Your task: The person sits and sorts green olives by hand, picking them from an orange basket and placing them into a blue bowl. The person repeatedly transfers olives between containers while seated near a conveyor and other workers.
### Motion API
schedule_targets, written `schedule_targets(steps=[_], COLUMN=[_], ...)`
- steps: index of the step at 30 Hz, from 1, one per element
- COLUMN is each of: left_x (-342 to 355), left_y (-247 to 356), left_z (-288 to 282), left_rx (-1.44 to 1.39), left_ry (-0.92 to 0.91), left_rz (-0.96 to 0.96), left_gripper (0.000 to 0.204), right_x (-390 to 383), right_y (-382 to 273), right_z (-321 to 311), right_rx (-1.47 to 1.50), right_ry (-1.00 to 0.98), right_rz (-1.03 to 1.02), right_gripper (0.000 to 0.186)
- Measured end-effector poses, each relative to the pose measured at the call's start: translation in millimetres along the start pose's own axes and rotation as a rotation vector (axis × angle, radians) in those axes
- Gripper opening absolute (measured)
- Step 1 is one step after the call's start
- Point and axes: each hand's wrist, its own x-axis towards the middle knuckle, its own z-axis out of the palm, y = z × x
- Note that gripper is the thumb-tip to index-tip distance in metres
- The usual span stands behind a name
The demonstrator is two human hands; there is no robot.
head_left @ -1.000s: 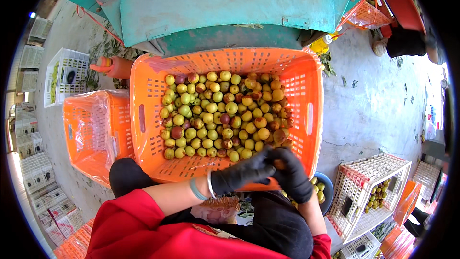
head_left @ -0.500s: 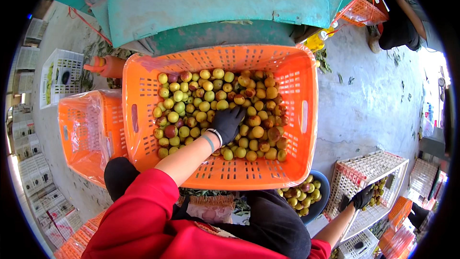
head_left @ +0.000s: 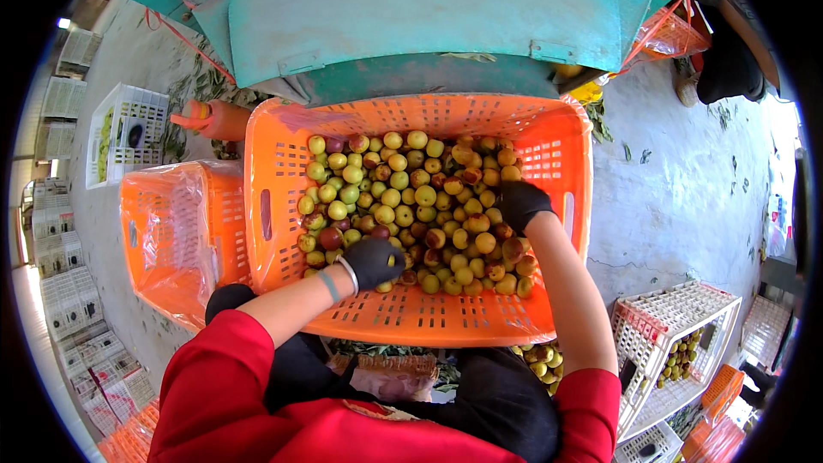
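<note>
A large orange crate [head_left: 446,326] lined with clear plastic stands in front of me, its floor covered with yellow-green and reddish-brown jujubes [head_left: 403,193]. My left hand [head_left: 373,263], in a black glove, is closed low over the near-left part of the fruit. A yellowish jujube [head_left: 392,261] shows at its curled fingers. Over the right side of the fruit is my right hand [head_left: 521,204], also black-gloved, back upward. Its fingers point down among the jujubes and are mostly hidden, so what it holds cannot be made out.
A teal metal machine chute [head_left: 429,13] overhangs the crate's far edge. Another orange crate [head_left: 180,231] stands at left. White crates [head_left: 677,309] sit at lower right, one with jujubes inside. More jujubes [head_left: 542,364] lie beneath my right arm. A person [head_left: 729,60] is at far right.
My right hand has come from the white crate at lower right into the orange crate. My left hand has drawn back nearer and closed. The whole view has shifted slightly.
</note>
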Motion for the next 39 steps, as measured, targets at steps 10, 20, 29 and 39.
schedule_targets(steps=[10, 20, 29, 39], left_x=[95, 83, 90, 46], left_y=[3, 3, -9, -7], left_z=[-25, -5, -17, -24], left_rx=[0.458, 0.413, -0.151, 0.098], left_ry=[-0.004, -0.064, -0.144, -0.348], left_rz=[-0.135, -0.227, -0.349, -0.004], left_gripper=[0.048, 0.044, 0.061, 0.05], right_x=[-16, -42, -63, -65], right_y=[-12, -21, 4, -4], right_z=[0, -4, 23, 21], right_rx=[0.166, 0.352, 0.535, 0.593], right_ry=[0.035, 0.279, 0.302, 0.211], right_rz=[0.111, -0.011, -0.052, 0.008], right_gripper=[0.026, 0.03, 0.033, 0.034])
